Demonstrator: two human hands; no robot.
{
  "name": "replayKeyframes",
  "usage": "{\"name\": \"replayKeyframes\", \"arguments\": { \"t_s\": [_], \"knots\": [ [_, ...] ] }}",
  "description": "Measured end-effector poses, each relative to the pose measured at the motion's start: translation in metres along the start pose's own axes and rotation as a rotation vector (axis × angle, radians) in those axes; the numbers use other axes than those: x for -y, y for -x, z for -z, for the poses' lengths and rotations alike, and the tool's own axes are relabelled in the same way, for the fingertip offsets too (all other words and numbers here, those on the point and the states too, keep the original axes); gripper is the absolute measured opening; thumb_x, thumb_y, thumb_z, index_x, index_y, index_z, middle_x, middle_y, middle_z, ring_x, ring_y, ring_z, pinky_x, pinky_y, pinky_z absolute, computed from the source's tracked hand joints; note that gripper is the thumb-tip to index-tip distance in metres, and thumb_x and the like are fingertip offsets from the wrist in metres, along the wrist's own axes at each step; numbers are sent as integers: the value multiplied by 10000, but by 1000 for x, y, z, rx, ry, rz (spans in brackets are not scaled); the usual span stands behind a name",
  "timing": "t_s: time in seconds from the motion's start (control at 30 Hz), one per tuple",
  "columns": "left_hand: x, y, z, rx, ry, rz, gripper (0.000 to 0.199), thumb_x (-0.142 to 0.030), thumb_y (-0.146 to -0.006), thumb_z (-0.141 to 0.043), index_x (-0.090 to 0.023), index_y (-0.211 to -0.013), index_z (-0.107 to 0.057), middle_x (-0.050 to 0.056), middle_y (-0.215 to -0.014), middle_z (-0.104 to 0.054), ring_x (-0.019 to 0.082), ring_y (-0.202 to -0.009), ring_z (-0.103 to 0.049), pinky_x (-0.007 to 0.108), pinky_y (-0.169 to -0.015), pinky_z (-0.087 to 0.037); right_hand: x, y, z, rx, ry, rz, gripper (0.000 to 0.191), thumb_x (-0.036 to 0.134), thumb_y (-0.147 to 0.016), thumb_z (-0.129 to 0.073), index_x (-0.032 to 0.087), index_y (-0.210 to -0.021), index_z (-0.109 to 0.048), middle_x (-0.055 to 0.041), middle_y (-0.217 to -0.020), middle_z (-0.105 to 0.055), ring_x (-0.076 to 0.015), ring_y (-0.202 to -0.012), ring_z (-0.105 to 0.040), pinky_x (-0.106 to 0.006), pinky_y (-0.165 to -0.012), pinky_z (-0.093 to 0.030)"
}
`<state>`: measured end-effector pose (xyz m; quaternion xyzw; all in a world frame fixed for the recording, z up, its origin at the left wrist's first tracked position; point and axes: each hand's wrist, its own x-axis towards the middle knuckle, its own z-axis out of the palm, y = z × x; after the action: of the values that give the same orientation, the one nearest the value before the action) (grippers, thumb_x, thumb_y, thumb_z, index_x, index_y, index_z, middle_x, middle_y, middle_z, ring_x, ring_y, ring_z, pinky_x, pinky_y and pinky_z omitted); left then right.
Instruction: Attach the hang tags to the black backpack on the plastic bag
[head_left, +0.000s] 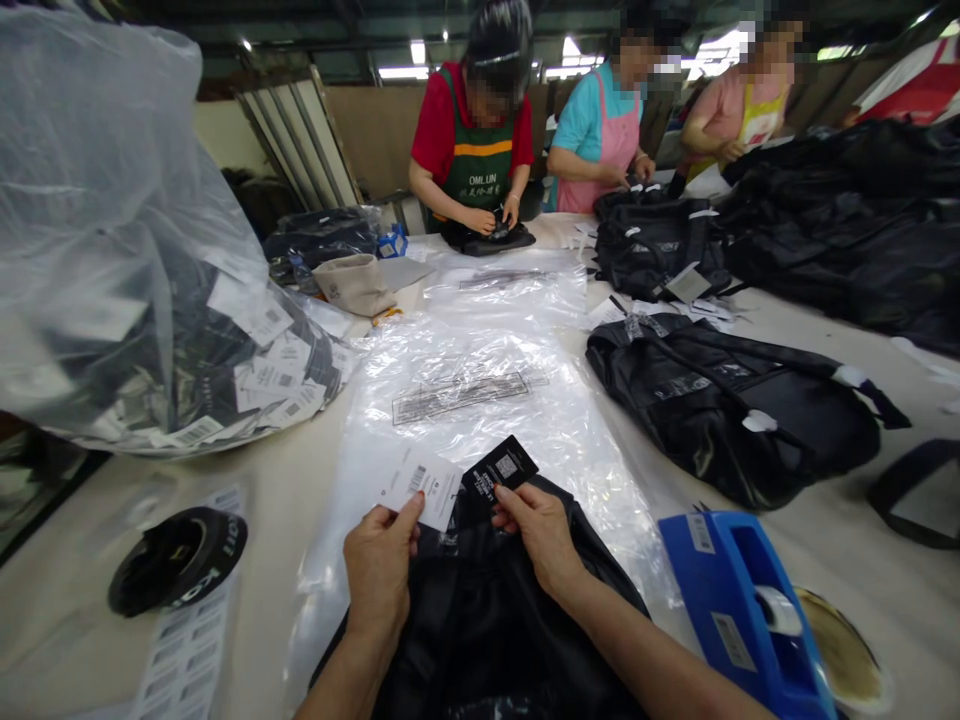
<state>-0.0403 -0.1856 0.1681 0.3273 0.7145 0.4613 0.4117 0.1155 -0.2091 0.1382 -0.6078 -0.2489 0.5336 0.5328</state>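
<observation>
Between finger and thumb, my left hand (380,565) pinches a white tag (421,487) printed with a barcode. My right hand (541,530) holds a black tag (501,464) with a QR code and white lettering. The two tags are side by side, their edges close together. Beneath both hands lies a black bag (495,630), nearest to me, on top of clear plastic bags (480,440) with printed text.
A large clear sack (150,300) of tags stands at left. Below it are a black roll (178,560) and a barcode sticker sheet (187,640). A blue tape dispenser (739,600) and a black backpack (735,400) lie at right. Three people work across the table.
</observation>
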Motion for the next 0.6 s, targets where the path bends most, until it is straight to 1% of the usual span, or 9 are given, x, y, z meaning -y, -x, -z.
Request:
{"name": "replayKeyframes", "arguments": {
  "t_s": [0.1,0.23,0.3,0.5,0.6],
  "knots": [
    [2,7,-1,-27,54,68,341,-423,-493,-743,-146,-504,-544,-31,-401,-533,77,-362,-419,207,-377,-307,1,1,0,4,0,-1,361,499,-617,-679,142,-599,-633,-14,-560,-615,-110,-504,-539,-221,-495,-376],
    [0,13,-5,-52,196,237,375,-371,-389,-779,-142,-577,-549,-20,-392,-547,92,-342,-436,192,-338,-272,3,2,-1,1,6,27,356,497,-618,-676,146,-588,-630,-18,-564,-617,-124,-509,-552,-230,-490,-382],
    [-2,14,-5,-50,241,296,408,-345,-347,-785,-138,-610,-553,-19,-386,-547,94,-333,-435,185,-327,-260,4,3,-1,7,18,48,350,494,-625,-675,148,-594,-634,-20,-570,-621,-132,-516,-561,-235,-494,-389],
    [-1,14,-1,-55,257,335,395,-355,-367,-758,-136,-620,-548,-21,-375,-535,87,-324,-424,181,-327,-263,6,5,0,35,33,93,330,478,-657,-664,153,-611,-639,-6,-557,-612,-125,-522,-563,-232,-517,-403],
    [0,14,0,-34,269,360,384,-368,-388,-756,-138,-614,-548,-25,-382,-532,90,-333,-426,190,-338,-266,6,5,-1,58,34,102,326,477,-663,-663,154,-619,-645,-2,-547,-608,-123,-520,-560,-230,-518,-403]
  ]
}}
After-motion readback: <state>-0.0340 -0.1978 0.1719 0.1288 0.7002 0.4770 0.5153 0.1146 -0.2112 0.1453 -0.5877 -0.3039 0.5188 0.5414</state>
